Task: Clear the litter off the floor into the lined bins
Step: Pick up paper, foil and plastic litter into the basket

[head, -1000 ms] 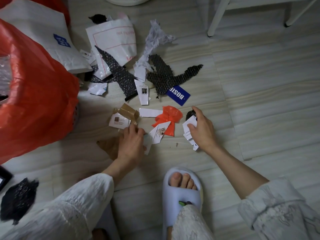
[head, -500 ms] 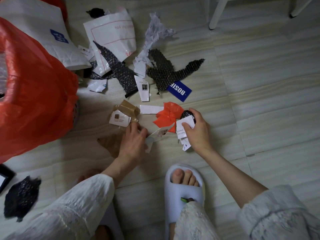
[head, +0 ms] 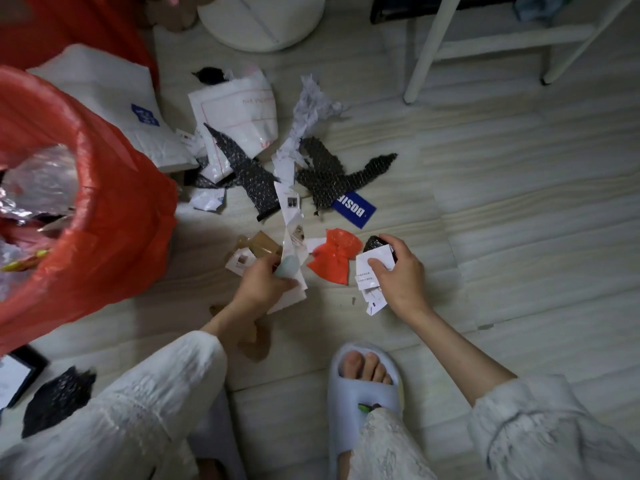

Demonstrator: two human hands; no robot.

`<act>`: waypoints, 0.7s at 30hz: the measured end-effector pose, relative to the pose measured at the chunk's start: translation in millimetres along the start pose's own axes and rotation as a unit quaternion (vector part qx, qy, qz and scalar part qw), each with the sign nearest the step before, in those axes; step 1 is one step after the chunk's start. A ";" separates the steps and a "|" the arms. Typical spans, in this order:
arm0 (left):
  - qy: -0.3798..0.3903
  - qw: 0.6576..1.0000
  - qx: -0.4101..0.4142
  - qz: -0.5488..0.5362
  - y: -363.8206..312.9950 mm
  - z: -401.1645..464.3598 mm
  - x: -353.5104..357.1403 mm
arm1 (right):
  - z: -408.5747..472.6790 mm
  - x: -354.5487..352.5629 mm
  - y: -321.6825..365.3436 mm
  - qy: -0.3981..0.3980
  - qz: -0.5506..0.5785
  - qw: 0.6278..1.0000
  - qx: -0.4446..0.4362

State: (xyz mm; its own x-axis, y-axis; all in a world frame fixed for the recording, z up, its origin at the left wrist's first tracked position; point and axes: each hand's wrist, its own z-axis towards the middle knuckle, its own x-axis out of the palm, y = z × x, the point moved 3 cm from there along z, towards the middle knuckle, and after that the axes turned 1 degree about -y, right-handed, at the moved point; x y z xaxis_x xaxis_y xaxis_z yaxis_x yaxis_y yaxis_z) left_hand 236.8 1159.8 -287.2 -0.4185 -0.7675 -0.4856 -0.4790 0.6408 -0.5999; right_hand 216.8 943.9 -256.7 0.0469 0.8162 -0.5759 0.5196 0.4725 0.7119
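Beside red-lined bin [head: 114,216], left hand [head: 263,284] pinching paper strips [head: 291,244], right hand [head: 398,271] gripping white scraps [head: 372,268], black wrap [head: 332,174] beyond

Both hands [head: 265,284] [head: 401,275] low (fingers curled)

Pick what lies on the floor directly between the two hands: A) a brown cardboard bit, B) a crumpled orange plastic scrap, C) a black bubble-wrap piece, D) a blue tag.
B: the crumpled orange plastic scrap sits on the floor between the left hand, which holds white paper strips, and the right hand, which holds white slips.
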 end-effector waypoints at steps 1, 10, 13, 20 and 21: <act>-0.013 1.000 0.001 -0.026 -12.3 -1.1 -10.7 | -1.3 -7.3 9.5 -0.006 0.004 1.000 -0.006; -0.069 0.989 0.123 -0.040 -135.9 -57.1 -117.8 | -22.7 -64.7 138.8 -0.033 0.058 0.995 -0.079; -0.092 0.983 0.156 -0.005 -158.1 -91.8 -166.9 | -38.7 -74.4 193.6 -0.021 0.060 0.992 -0.113; -0.226 0.964 0.143 0.007 -119.7 -156.2 -296.9 | -85.2 -24.0 293.5 0.112 0.042 0.983 -0.142; -0.245 0.961 0.127 -0.012 -102.7 -158.9 -310.5 | -90.5 -10.1 304.3 0.129 0.047 0.981 -0.139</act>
State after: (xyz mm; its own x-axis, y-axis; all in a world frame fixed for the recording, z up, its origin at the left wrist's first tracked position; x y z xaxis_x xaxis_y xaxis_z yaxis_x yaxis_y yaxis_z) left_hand 293.3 1335.2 26.3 0.0330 -0.7384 -0.6736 -0.2537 0.6457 -0.7202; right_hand 297.2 1109.6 2.1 -0.1523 0.9005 -0.4073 0.2690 0.4343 0.8597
